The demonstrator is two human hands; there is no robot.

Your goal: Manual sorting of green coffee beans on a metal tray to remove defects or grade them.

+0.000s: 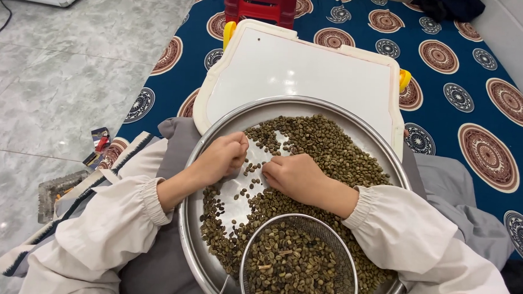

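Head view: both hands, left hand (223,157) and right hand (295,176), curled shut, picked beans (331,149) on the big tray (190,220) (sieve (295,264) near-full; many beans remained).

small packets (100,139), red and dark (perhaps wrappers), lie on the grey floor at left.

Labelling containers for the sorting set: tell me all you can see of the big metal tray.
The tray is a wide, round, shallow dish of shiny silver metal with a raised rolled rim. It lies flat on the person's lap, its far edge over a white board. Greenish beans cover most of it, with a bare patch mid-left. A wire sieve of beans sits at its near side. The left hand and right hand rest on the beans.
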